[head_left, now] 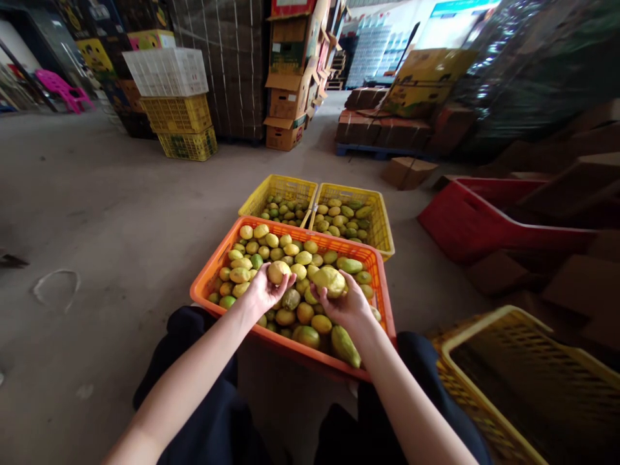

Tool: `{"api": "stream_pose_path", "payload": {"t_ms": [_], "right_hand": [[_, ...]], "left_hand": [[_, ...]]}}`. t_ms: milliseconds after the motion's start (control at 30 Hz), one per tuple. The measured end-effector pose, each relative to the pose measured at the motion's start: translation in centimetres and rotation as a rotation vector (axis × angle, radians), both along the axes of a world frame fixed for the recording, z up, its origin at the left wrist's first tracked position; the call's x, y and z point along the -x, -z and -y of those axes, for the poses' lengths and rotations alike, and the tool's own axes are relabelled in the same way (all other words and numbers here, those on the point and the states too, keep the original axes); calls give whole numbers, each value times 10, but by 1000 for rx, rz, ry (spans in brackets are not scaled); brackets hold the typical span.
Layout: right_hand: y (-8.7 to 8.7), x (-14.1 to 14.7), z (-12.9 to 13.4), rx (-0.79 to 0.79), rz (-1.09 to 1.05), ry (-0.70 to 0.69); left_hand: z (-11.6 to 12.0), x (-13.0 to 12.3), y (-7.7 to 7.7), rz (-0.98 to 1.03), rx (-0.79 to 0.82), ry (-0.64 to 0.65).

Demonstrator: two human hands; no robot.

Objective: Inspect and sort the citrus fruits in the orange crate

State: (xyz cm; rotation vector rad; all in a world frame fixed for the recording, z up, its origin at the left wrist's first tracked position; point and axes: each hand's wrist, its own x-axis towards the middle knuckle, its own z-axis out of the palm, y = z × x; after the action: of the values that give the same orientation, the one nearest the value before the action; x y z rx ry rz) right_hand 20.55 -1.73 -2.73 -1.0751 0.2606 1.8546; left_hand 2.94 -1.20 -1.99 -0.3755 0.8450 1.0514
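Note:
An orange crate (197,284) full of yellow and green lemons stands on the floor between my knees. My left hand (264,289) is over its middle, palm up, with the fingers curled round a roundish yellow lemon (278,272). In my right hand (351,302), also palm up, lies a larger, lumpy yellow-green lemon (329,281). Both hands are just above the heap and apart from each other. A long green-yellow lemon (345,347) rests at the near right of the crate. Other lemons beneath my hands are partly hidden.
Two yellow crates (387,226) with more lemons adjoin the far side. To the right are a red bin (445,219) with cardboard and a yellow crate (489,387). Stacked crates (177,119), cartons (285,106) and a pink chair (62,89) are farther back.

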Motion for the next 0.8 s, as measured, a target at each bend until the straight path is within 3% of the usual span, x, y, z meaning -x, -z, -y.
{"api": "stream_pose_path", "payload": {"t_ms": [233, 433, 500, 600, 733, 800], "right_hand": [[3, -4, -1, -16, -16, -47], [1, -1, -2, -68, 54, -77], [1, 1, -2, -145, 122, -85], [6, 5, 1, -361, 309, -73], [14, 8, 7, -767, 795, -1], [16, 7, 9, -931, 1004, 27]], "left_hand": [[2, 2, -2, 17, 22, 20], [-2, -2, 4, -128, -81, 50], [-2, -4, 8, -221, -203, 70], [2, -6, 15, -512, -530, 36], [6, -3, 21, -1076, -1014, -67], [7, -2, 22, -1249, -1192, -59]]}}
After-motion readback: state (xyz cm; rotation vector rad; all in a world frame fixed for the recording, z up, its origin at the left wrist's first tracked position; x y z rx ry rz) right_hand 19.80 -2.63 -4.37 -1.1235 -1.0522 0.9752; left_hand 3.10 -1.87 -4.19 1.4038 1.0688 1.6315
